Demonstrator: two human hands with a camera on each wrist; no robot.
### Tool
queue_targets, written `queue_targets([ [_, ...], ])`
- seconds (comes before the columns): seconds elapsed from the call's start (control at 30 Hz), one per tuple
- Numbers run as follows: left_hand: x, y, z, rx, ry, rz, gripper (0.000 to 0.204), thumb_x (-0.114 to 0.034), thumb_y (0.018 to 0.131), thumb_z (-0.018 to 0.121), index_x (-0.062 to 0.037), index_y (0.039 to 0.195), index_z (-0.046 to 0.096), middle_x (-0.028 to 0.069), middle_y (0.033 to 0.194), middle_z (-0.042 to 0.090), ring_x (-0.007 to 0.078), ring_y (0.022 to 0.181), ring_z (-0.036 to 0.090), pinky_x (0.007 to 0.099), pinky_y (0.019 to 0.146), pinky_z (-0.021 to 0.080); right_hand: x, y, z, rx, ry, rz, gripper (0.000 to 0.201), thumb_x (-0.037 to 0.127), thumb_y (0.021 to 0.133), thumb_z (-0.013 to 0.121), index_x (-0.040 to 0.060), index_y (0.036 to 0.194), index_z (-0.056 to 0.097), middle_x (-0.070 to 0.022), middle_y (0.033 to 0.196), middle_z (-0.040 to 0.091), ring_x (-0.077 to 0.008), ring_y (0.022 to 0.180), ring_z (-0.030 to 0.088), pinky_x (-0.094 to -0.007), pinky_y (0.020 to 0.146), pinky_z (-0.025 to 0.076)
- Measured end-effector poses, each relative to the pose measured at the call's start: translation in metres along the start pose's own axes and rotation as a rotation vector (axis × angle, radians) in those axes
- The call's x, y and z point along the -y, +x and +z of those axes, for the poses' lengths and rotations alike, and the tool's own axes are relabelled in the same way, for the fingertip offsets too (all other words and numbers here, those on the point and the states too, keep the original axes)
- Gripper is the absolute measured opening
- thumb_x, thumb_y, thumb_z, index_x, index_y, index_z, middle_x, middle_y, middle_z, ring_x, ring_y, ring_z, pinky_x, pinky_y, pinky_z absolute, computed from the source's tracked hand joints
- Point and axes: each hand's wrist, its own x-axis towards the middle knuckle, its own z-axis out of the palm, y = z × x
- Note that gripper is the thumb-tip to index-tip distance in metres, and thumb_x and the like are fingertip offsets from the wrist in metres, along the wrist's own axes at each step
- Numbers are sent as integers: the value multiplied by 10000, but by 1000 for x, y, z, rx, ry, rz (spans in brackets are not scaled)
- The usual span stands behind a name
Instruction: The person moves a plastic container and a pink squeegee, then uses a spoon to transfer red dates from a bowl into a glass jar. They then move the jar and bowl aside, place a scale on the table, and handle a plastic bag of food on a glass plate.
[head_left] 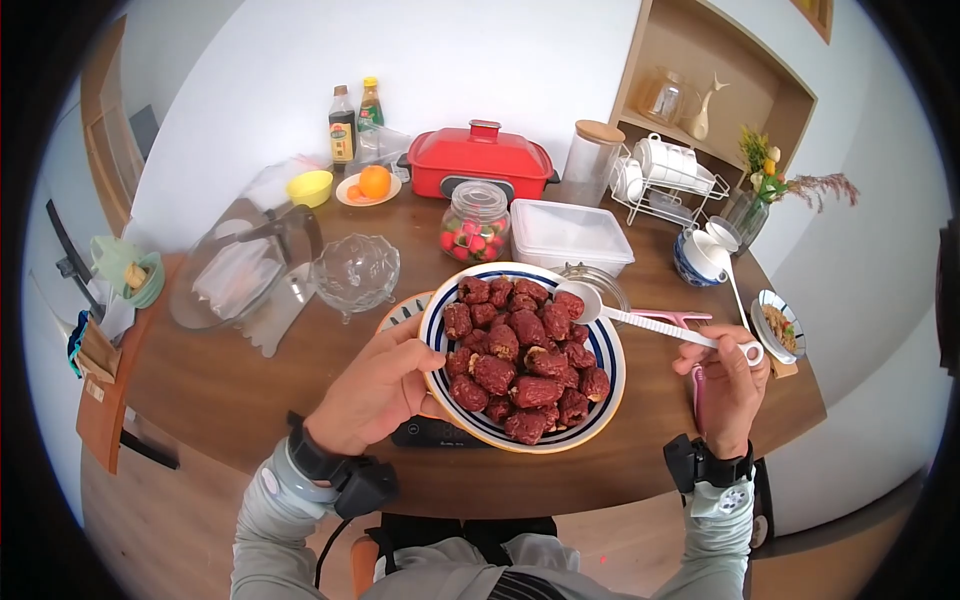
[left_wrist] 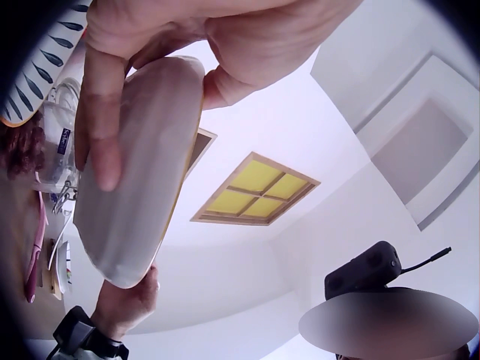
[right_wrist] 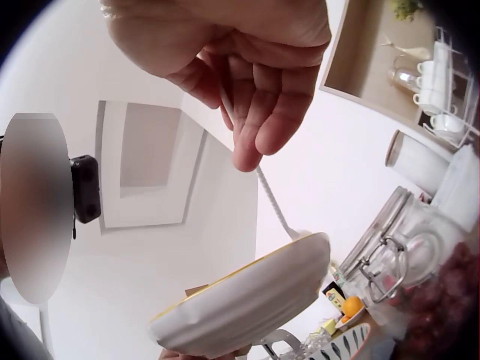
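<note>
My left hand (head_left: 372,388) grips the left rim of a white bowl (head_left: 612,398) with blue bands, thumb over the edge and fingers beneath. Wrinkled dried red dates (head_left: 528,330) fill the bowl. In my right hand (head_left: 728,385) is the long, ridged handle of a white spoon (head_left: 650,324), pinched near its end. The spoon's head lies over the bowl's upper right edge, against a date. Seen from the left wrist, the underside of the bowl (left_wrist: 142,165) is raised and tilted. A clasp jar (right_wrist: 401,240) with dates stands beyond it, mostly hidden from above.
Behind the bowl stand a candy jar (head_left: 475,225), a white plastic box (head_left: 570,235) and a red electric cooker (head_left: 480,165). A glass bowl (head_left: 355,270) and glass lid (head_left: 195,300) sit left. Under the bowl, a black scale (head_left: 435,433) shows. Pink-handled tongs (head_left: 698,395) lie right.
</note>
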Motion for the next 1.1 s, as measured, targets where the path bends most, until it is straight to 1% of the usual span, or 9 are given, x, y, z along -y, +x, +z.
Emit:
queue_targets([
  [0.2,2,4,-2,10,-10,10,500,-39,820,446,-23,1310,350,116,1213,518,237,1019,597,454,806,547,-14,1,7,-127,55,67,254,189,919,482,-30,974,598,-143,778,659,-207,619,631,-305,610,500],
  [0.4,3,6,-4,-16,-17,10,499,-35,813,445,-18,1303,354,118,1207,524,239,1009,602,443,805,548,-22,4,-1,-222,194,141,265,197,929,462,-27,1019,573,-138,813,659,-191,661,632,-287,614,497],
  [0.5,4,6,-7,-24,-27,12,525,-38,806,452,-14,1320,345,120,1219,528,239,1022,600,430,831,537,-20,8,-8,-270,208,108,270,203,930,462,-29,1018,569,-141,816,658,-188,669,632,-282,617,497],
  [0.63,1,5,-10,-47,-25,40,516,-52,810,459,6,1310,347,134,1208,536,248,1025,598,439,835,534,-13,10,-8,-298,-14,0,257,174,935,469,-48,1024,562,-153,820,653,-173,688,631,-274,646,493],
  [0.77,-1,4,-11,-45,-21,63,522,-73,811,477,9,1309,343,141,1213,530,251,1024,598,433,835,537,5,6,-1,117,-655,-202,203,103,914,491,-59,942,610,-158,838,646,-185,735,634,-271,638,487],
  [0.8,-1,3,-10,-50,-19,72,526,-76,811,480,7,1311,339,142,1220,525,251,1026,597,430,833,539,10,4,8,67,-629,-284,173,62,888,499,-62,901,618,-163,790,646,-196,702,637,-276,620,487],
  [0.9,-1,3,-7,-65,-13,99,539,-85,812,488,0,1319,328,144,1237,509,250,1029,594,425,827,542,37,-6,14,44,-436,-306,144,19,856,502,-68,887,613,-159,726,642,-190,645,631,-283,623,495],
  [0.93,-1,3,-6,-71,-8,106,542,-87,813,490,-4,1323,324,144,1242,503,250,1031,593,424,826,542,41,-8,17,65,-449,-337,128,0,831,516,-74,881,608,-157,670,632,-192,594,627,-279,580,497],
  [1.1,0,0,3,-97,21,151,531,-98,823,496,-5,1314,316,151,1235,496,263,1020,597,434,802,553,49,-12,35,312,-643,-411,88,9,813,538,-41,852,598,-137,646,627,-202,552,623,-273,506,489],
])
